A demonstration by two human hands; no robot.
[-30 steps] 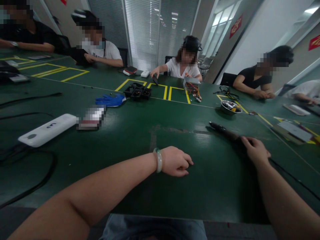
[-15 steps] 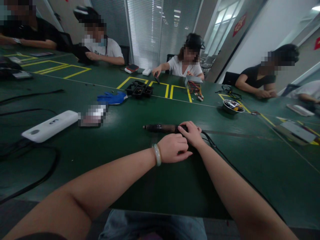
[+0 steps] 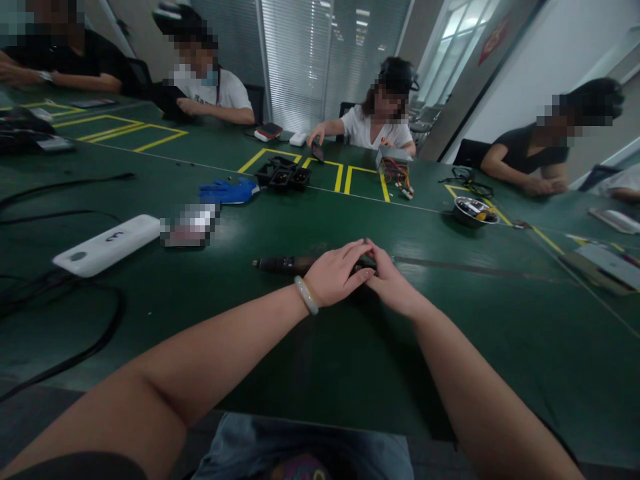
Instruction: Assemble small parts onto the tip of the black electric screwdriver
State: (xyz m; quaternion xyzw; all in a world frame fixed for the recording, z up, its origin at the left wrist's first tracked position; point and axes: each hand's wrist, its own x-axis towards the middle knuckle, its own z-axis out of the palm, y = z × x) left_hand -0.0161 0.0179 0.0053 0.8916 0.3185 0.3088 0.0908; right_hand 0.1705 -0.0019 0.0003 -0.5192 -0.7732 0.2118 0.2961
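Observation:
A dark pen-shaped electric screwdriver (image 3: pixel 277 265) lies across the green table, its bit tip to the left. My left hand (image 3: pixel 334 275), with a pale bangle at the wrist, rests over its rear part. The fingers stretch forward and the thumb stands apart from them. My right hand (image 3: pixel 395 283) comes in from the other side, its fingers extended and thumb apart. The fingertips of both hands meet above the tool's back end. Some black shows in the gap between them. The rest of the rear end is hidden.
Left of the tool lie a white power strip (image 3: pixel 107 245), a blurred-out phone-like object (image 3: pixel 193 227), a blue glove (image 3: pixel 230 192) and black cables (image 3: pixel 113 327). Farther back are black plastic parts (image 3: pixel 284 173), a metal box with wires (image 3: pixel 395 163) and a metal bowl (image 3: pixel 474 220). Several people sit opposite.
The screwdriver has shifted left. My left hand has opened from a curl and now reaches over it. My right hand has changed from gripping its rear to fingers stretched against the left.

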